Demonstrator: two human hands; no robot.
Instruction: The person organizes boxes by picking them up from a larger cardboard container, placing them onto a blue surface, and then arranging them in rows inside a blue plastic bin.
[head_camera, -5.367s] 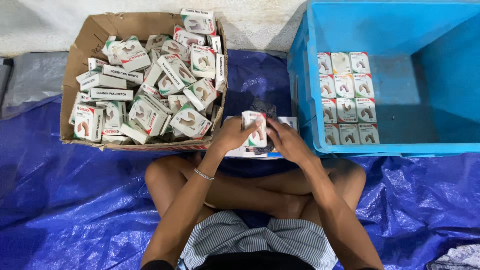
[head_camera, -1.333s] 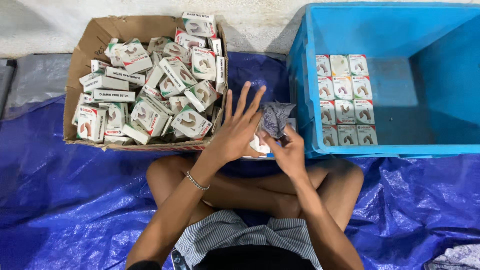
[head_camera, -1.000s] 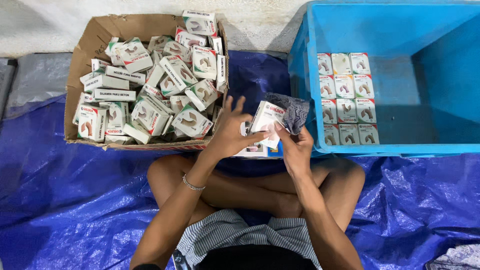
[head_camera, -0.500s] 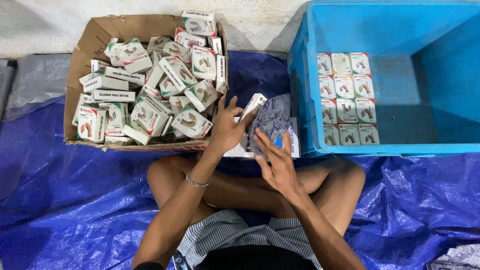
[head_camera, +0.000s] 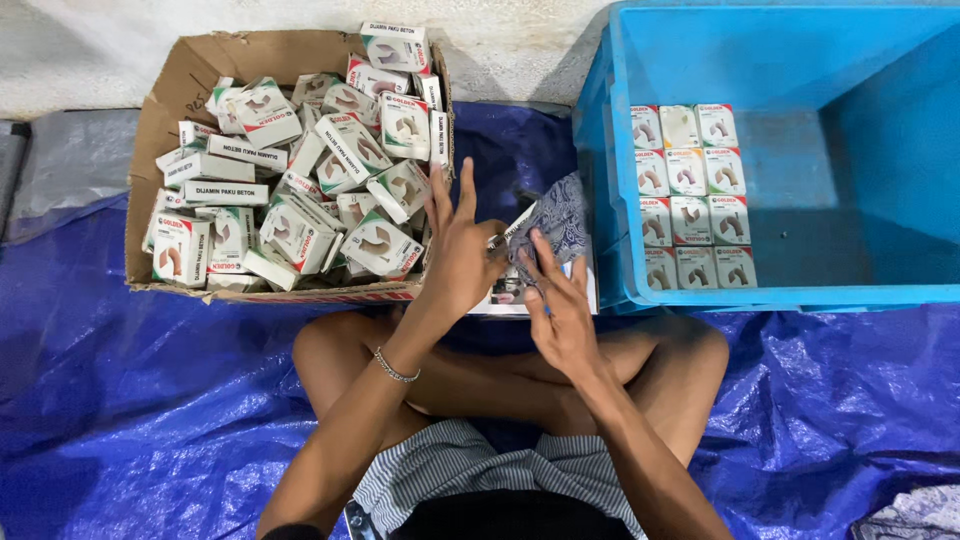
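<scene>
I sit cross-legged on a blue tarp (head_camera: 150, 400). My left hand (head_camera: 455, 250) is raised with fingers spread, and its thumb pinches a small white box (head_camera: 510, 225) edge-on against a patterned dark cloth (head_camera: 555, 215). My right hand (head_camera: 560, 310) is just below, fingers apart, touching the lower edge of the cloth. Another white box (head_camera: 505, 295) lies flat on the tarp under both hands. On the left, a cardboard carton (head_camera: 180, 80) holds several jumbled white boxes. On the right, a blue plastic crate (head_camera: 800, 60) holds several boxes in neat rows (head_camera: 690, 195).
A grey sheet (head_camera: 70, 160) lies at the far left beside the carton. A pale concrete wall (head_camera: 520, 40) runs along the top. A scrap of patterned fabric (head_camera: 910, 510) sits at the bottom right corner. My knees (head_camera: 330, 350) frame the space below the hands.
The small box has turned edge-on between the hands, and the cloth has moved against it. My left fingers have spread wider; my right hand has dropped lower, off the box.
</scene>
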